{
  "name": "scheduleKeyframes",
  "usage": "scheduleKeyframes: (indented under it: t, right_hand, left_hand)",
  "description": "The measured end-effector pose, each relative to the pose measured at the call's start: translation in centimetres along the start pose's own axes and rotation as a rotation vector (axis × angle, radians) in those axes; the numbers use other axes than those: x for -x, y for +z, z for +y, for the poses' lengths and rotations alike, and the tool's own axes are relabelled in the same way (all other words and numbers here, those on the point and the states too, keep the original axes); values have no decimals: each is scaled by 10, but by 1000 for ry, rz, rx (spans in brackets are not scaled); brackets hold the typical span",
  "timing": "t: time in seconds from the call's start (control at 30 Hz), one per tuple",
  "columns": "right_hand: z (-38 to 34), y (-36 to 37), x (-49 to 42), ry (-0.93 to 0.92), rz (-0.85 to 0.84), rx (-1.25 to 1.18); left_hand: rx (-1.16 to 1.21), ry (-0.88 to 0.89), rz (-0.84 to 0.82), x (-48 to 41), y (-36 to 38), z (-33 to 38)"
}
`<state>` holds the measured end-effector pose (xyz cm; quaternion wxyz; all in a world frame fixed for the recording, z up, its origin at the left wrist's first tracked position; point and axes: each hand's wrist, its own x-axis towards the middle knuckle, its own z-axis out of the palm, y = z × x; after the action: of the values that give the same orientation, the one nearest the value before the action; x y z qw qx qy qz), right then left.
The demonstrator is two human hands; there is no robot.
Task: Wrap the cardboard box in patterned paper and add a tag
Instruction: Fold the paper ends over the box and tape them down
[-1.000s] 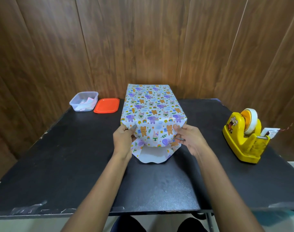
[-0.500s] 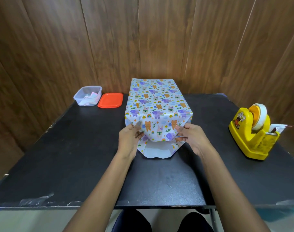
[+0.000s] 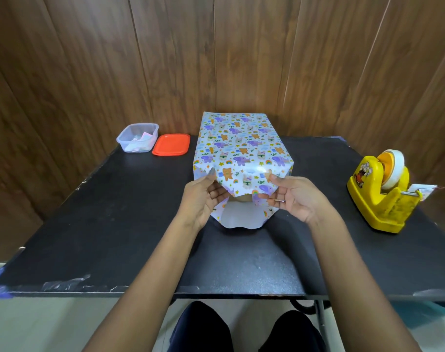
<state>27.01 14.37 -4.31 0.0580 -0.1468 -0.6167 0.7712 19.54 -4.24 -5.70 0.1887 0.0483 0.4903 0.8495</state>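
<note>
The cardboard box (image 3: 242, 198) stands mid-table, toward the far edge of the black table (image 3: 115, 224), and is almost wholly hidden by the patterned paper (image 3: 239, 146). Only a small brown patch is seen under the near flap. Bears, elephants and rainbows are printed on the paper; any writing in the print is too small to be told. The near top flap is pinched at its left corner by the left hand (image 3: 201, 199) and at its right corner by the right hand (image 3: 295, 199), thumbs on top. A white-backed lower flap (image 3: 241, 217) is laid flat on the table beneath. On the yellow tape dispenser (image 3: 378, 207) at the right a cartoon sticker (image 3: 365, 174) is seen, its lettering unreadable. At the far left, pale scraps that cannot be identified are held in a clear tub (image 3: 137, 137), just beside an orange lid (image 3: 171, 148).
</note>
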Motion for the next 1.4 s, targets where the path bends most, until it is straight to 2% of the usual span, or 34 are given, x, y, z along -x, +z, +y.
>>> scheduleKeyframes:
  t: [0.23,0.47,0.6,0.83,1.03,1.1,1.17,1.23,1.27,1.3,1.33,1.4]
  right_hand:
    - [6,-1,-2,-1,70,164]
    - [13,0,-8,-17,142,232]
    - [16,-3,-10,-31,172,273]
    - [3,8,-14,-126,412,-8]
    - [7,8,-15,-146,419,2]
    - [7,9,-14,-154,487,127]
    - [6,16,-11,-205,752,550]
    - [-1,35,0,-385,995,957]
    - [-5,46,2,-494,990,1062]
    - [-10,58,0,-568,894,1127]
    - [-13,67,-9,-621,723,1150]
    - [-18,86,-33,-613,315,1187]
  left_hand:
    - [-67,-18,71,-4,-1,-5]
    - [-155,17,24,-11,-7,-19]
    - [-214,58,57,-17,-8,-21]
    - [-228,75,94,-21,-8,-24]
    - [-229,79,91,-22,-7,-23]
    - [-216,76,91,-21,-7,-23]
    - [-212,69,80,-22,-8,-23]
    - [-222,66,77,-22,-9,-22]
    - [-231,66,78,-23,-10,-23]
    - [-238,68,78,-22,-11,-23]
    - [-240,70,77,-23,-11,-24]
    - [-248,74,85,-23,-11,-24]
